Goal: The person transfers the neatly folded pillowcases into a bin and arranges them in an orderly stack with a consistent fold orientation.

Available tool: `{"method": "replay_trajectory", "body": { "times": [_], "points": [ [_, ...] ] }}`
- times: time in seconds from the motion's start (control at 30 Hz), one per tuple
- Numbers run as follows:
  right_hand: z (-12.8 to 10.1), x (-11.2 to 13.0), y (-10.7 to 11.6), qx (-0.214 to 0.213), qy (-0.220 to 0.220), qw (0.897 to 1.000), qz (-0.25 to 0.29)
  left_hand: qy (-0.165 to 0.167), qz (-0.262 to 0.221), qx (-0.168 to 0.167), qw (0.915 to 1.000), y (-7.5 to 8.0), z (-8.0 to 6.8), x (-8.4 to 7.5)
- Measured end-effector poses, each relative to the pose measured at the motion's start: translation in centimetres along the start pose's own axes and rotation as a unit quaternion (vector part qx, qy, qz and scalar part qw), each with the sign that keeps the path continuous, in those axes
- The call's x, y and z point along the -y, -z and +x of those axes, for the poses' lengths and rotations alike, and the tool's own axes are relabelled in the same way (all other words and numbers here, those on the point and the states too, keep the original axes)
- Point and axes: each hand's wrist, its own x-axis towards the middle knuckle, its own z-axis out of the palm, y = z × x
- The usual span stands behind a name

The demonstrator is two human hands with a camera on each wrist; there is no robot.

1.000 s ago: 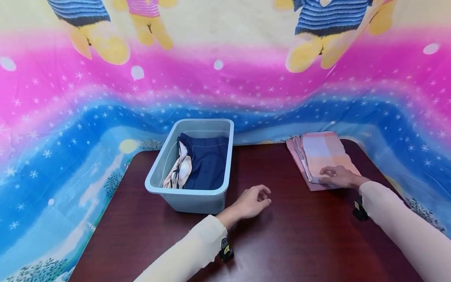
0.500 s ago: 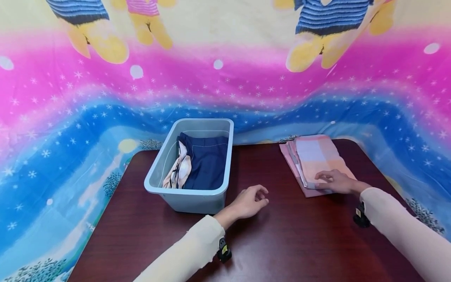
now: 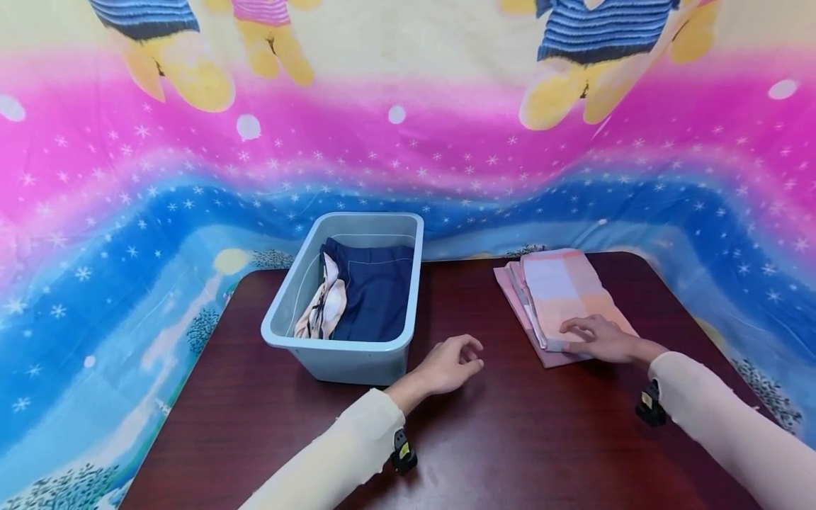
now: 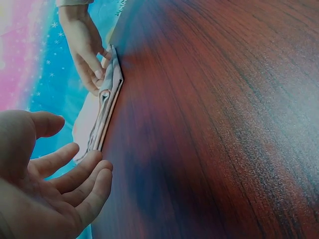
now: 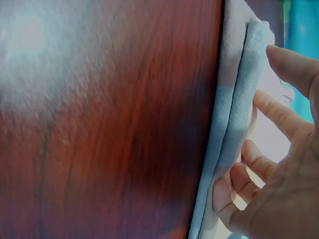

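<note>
A folded pink, white and orange checked cloth (image 3: 561, 287) lies on the right part of the table, its layers stacked and its left edge fanned out slightly. My right hand (image 3: 602, 340) rests on its near end with loosely bent fingers. The right wrist view has the fingertips touching the top of the folded cloth (image 5: 244, 84), not curled round it. Palm facing right, my left hand (image 3: 449, 365) hovers near the table's middle, between bin and cloth, holding nothing. In the left wrist view its fingers are relaxed and apart from the cloth.
A grey-blue plastic bin (image 3: 341, 346) stands left of centre, with dark navy folded fabric (image 3: 376, 290) and a crumpled cream patterned cloth (image 3: 328, 308) inside. The dark red wooden table (image 3: 255, 425) meets a colourful printed curtain (image 3: 395, 170) behind.
The folded cloth has slid left and toward me across the table, with my right hand moving along on it. My left hand has shifted very slightly left.
</note>
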Motion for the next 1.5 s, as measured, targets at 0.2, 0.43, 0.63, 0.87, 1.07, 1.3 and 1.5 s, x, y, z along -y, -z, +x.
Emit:
{"method": "replay_trajectory", "body": {
  "times": [0.2, 0.43, 0.63, 0.87, 1.07, 1.3, 1.5],
  "points": [
    [-0.2, 0.7, -0.4, 0.013, -0.02, 1.0, 0.011, 0.009, -0.011, 0.0, 0.9999, 0.1, 0.0, 0.2],
    [-0.6, 1.7, -0.9, 0.028, -0.026, 0.999, 0.02, 0.011, -0.02, 0.004, 0.9997, -0.4, 0.3, 0.3],
    [-0.8, 2.8, -1.1, 0.044, -0.023, 0.999, 0.017, 0.02, -0.031, 0.012, 0.9992, -1.0, 0.5, 0.6],
    [-0.9, 3.8, -1.5, 0.06, -0.036, 0.998, -0.006, 0.024, -0.029, 0.013, 0.9992, -1.1, 0.5, 0.8],
    [-0.9, 4.3, -1.5, 0.066, -0.045, 0.997, -0.014, 0.026, -0.02, 0.008, 0.9994, -1.2, 0.8, 1.0],
    [-0.9, 5.5, -2.1, 0.079, -0.02, 0.997, -0.004, 0.031, -0.014, 0.003, 0.9994, -1.1, 0.9, 1.3],
    [-1.1, 6.9, -2.7, 0.098, -0.023, 0.995, 0.018, 0.037, -0.013, 0.007, 0.9992, -1.2, 1.0, 1.5]
  ]
}}
